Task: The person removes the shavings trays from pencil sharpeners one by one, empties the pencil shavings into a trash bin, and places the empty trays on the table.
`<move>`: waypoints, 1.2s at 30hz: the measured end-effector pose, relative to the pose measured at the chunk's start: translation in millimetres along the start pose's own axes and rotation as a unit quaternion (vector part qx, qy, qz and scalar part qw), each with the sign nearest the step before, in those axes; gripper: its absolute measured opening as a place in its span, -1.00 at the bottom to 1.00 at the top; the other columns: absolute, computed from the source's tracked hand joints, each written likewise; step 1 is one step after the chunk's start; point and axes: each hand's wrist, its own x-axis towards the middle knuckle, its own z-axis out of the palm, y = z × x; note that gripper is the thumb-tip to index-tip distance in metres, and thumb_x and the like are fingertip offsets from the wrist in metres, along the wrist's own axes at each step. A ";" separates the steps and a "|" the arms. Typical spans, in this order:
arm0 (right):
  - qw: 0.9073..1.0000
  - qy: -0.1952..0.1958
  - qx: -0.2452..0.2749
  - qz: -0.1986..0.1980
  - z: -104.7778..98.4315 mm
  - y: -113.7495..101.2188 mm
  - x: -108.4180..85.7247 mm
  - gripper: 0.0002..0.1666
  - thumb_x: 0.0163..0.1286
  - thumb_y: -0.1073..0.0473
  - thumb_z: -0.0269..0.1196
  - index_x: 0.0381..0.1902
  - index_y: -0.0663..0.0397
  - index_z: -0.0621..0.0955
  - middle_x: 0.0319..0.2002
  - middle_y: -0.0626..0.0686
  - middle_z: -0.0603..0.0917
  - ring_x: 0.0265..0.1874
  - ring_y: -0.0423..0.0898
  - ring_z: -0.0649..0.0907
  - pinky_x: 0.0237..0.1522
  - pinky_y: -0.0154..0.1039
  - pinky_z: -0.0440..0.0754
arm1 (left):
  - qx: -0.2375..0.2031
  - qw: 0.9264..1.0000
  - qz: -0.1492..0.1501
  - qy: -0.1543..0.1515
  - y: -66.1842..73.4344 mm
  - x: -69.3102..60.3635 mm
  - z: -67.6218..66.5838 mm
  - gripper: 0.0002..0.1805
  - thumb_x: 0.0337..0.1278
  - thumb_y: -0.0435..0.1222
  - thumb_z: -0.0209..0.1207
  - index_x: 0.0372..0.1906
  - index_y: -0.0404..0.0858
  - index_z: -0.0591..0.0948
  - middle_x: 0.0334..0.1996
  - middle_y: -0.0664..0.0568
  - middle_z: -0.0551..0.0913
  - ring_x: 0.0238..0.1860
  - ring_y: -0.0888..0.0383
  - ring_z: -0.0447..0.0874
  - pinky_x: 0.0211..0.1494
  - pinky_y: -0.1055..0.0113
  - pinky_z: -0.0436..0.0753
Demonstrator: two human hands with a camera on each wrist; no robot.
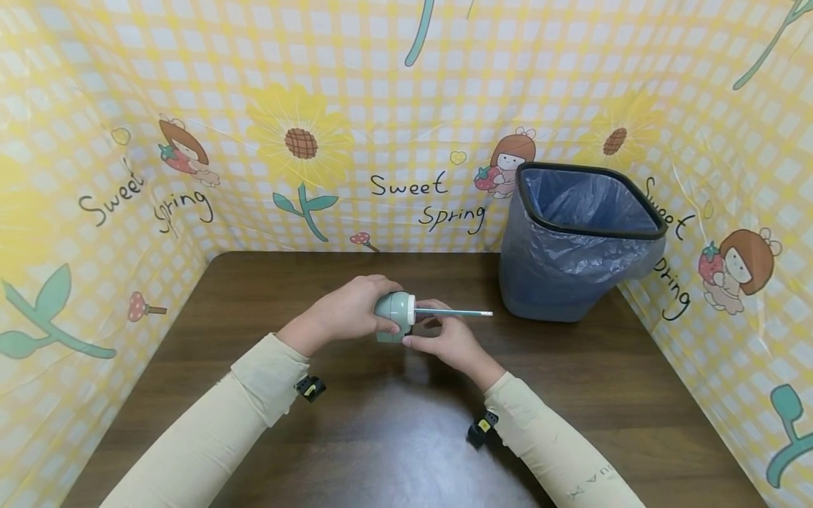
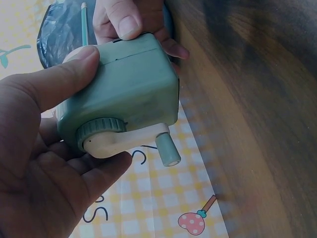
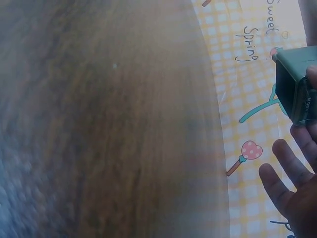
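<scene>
A green pencil sharpener (image 1: 392, 307) with a hand crank is held above the table by my left hand (image 1: 349, 310). In the left wrist view, the thumb lies along the body of the sharpener (image 2: 133, 79), while other fingers are near the pale crank arm (image 2: 133, 141). A blue-green pencil (image 1: 454, 312) sticks out of the sharpener's white front, pointing right. My right hand (image 1: 462, 347) grips the sharpener's right side near a dark part, thumb against its edge. In the right wrist view, the underside of the sharpener (image 3: 285, 89) looks dark; part of it is cut off.
A bin (image 1: 565, 282) with a bluish plastic liner and black rim stands at the table's back right. Under the hands lies a dark brown wooden table (image 1: 356, 437). A yellow checked cloth (image 1: 394, 127) with printed flowers surrounds it at the back and sides.
</scene>
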 end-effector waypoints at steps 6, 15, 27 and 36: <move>1.000 -0.001 -0.003 -0.001 0.1 -1.4 -0.8 -0.31 0.19 -0.18 0.53 0.24 -0.23 0.59 0.10 -0.19 0.63 0.05 -0.05 0.64 0.12 -0.01 0.64 | -0.005 1.000 -0.006 -0.004 -0.1 -0.9 -0.4 -0.27 0.05 -0.05 0.53 0.30 -0.24 0.56 0.12 0.01 0.65 -0.05 0.11 0.61 -0.02 0.21 0.69; 1.000 -0.006 -0.001 -0.003 -1.0 -3.0 -0.5 -0.33 0.21 -0.16 0.53 0.25 -0.27 0.58 0.10 -0.19 0.63 0.07 -0.03 0.63 0.13 0.00 0.62 | -0.011 1.000 -0.004 0.002 -0.5 -2.5 -2.6 -0.27 0.04 -0.06 0.53 0.29 -0.25 0.56 0.13 -0.01 0.65 -0.03 0.10 0.62 0.00 0.19 0.69; 1.000 -0.006 0.006 0.004 -1.2 -3.9 -0.9 -0.34 0.21 -0.14 0.53 0.24 -0.26 0.58 0.11 -0.19 0.62 0.06 -0.06 0.62 0.16 0.05 0.61 | -0.006 1.000 -0.004 0.004 -1.4 -3.0 -2.5 -0.28 0.04 -0.06 0.53 0.28 -0.26 0.57 0.13 -0.02 0.65 -0.04 0.10 0.62 -0.01 0.20 0.69; 1.000 -0.003 0.018 -0.003 -2.6 -2.0 -1.2 -0.35 0.20 -0.12 0.54 0.23 -0.25 0.59 0.09 -0.16 0.64 0.08 0.05 0.63 0.16 0.05 0.59 | -0.004 1.000 -0.004 0.009 -2.6 -2.9 -4.2 -0.29 0.03 -0.08 0.54 0.27 -0.26 0.58 0.11 -0.02 0.66 -0.05 0.09 0.63 -0.01 0.20 0.69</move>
